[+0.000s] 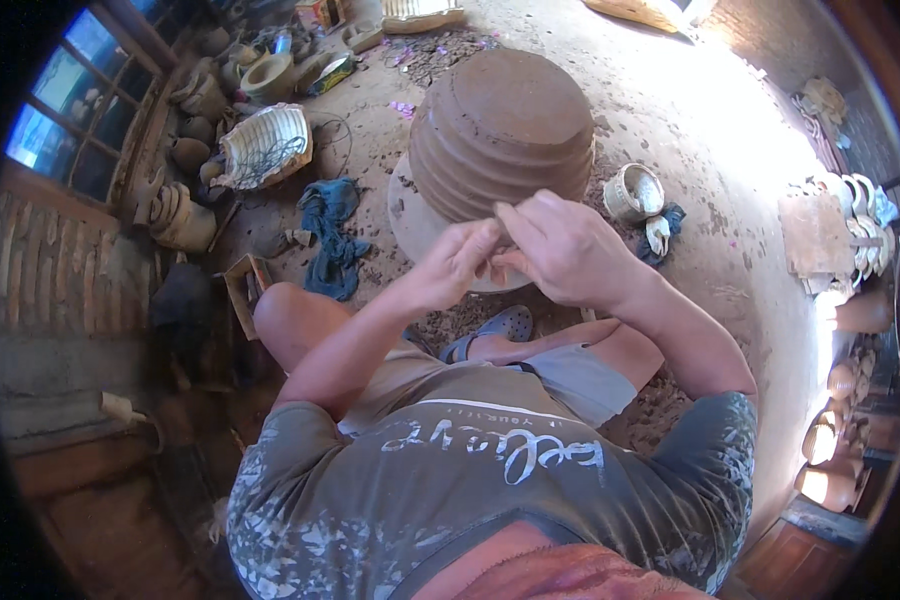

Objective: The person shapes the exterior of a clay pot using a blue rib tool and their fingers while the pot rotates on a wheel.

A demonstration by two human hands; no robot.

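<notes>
My left hand [465, 260] and my right hand [560, 245] meet at the front of a large brown ribbed clay pot [500, 120], with fingertips pinched around something small that I cannot make out. The pot has a flat top and rests on a pale round board [410, 225], partly hidden by my hands. A small pale bucket [620, 195] stands to the right of the pot, beside a dark rag with a whitish item [658, 235] on it.
A crumpled blue cloth [330, 240], a pale ribbed mould [262, 150] with cord and assorted pots [268, 75] lie on the left below a window. A small wooden box [240, 290] is by my left knee. Stacked pots [825, 480] line the right wall. Clay crumbs cover parts of the floor.
</notes>
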